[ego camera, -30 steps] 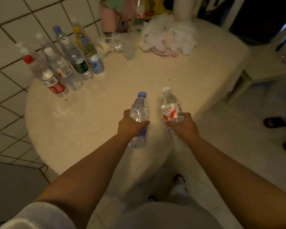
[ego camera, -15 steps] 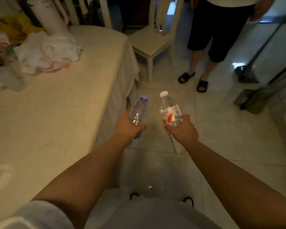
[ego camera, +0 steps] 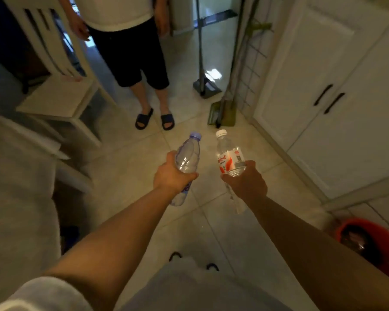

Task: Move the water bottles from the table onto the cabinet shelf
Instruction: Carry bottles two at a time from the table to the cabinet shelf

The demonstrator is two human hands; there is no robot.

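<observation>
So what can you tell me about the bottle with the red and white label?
The bottle with the red and white label is clear plastic with a white screw cap, closed. Its wrap label shows red characters, an orange-red swirl and a small code patch. The right hand grips it around the lower middle, holding it in the air over the tiled floor, cap tilted away from the person. Its base pokes out below the hand. It touches nothing else.
</observation>
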